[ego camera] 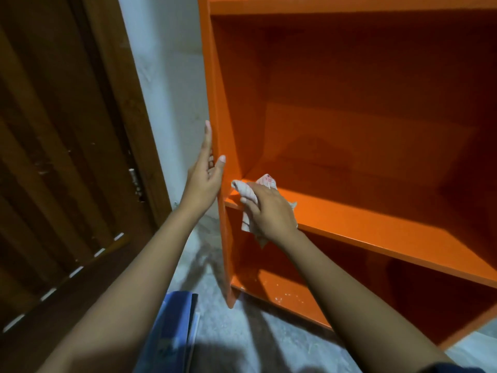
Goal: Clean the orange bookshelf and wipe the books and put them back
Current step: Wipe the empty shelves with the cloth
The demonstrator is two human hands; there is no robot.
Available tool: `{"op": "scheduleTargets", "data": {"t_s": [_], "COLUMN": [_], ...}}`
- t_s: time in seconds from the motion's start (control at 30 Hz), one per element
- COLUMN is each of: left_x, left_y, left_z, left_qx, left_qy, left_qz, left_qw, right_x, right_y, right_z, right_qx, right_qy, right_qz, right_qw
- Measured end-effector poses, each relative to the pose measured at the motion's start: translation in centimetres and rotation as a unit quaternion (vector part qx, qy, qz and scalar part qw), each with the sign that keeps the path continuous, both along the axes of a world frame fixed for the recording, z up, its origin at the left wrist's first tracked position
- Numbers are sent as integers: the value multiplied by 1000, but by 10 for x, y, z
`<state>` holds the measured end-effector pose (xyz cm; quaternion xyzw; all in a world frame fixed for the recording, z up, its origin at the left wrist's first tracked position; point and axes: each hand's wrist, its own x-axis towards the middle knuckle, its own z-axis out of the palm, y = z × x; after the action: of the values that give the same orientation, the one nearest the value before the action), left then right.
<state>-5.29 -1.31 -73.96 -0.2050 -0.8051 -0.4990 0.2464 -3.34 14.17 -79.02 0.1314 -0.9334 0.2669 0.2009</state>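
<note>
Left forearm (129,265) enters from 7 o'clock, bare, extended toward 1 o'clock. Left hand (204,181) sits at 9 o'clock of centre, fingers straight and pointing to 12. Its thumb (218,166) is spread apart and rests on the bookshelf side panel (224,238). Right forearm (349,286) enters from 5 o'clock, extended toward 11. Right hand (269,214) sits just below centre, back up, fingers curled round a cloth (247,193). Dark sleeve (451,368) edge shows at 5 o'clock.
</note>
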Motion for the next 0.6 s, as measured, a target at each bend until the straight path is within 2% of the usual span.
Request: {"op": "scheduleTargets", "data": {"t_s": [0.07, 0.13, 0.27, 0.43, 0.6], "left_x": [-8, -14, -18, -20, -17], "left_y": [-8, -14, -17, -16, -12], "left_z": [6, 9, 12, 9, 10], "left_qx": [-10, -15, -29, -46, -61], "left_qy": [-11, -16, -10, 1, -4], "left_qz": [-28, -60, -72, -45, -11], "left_qw": [999, 998, 997, 998, 998], "right_x": [-10, -14, -13, -14, -17], "right_y": [-21, -42, -58, -63, -56], "right_z": [3, 5, 6, 5, 0], "right_qx": [-63, -80, 11, 123, 202], "right_qy": [-1, -30, -83, -92, -77], "right_qz": [9, 6, -48, -97, -97], "right_qw": [998, 996, 995, 983, 972]}}
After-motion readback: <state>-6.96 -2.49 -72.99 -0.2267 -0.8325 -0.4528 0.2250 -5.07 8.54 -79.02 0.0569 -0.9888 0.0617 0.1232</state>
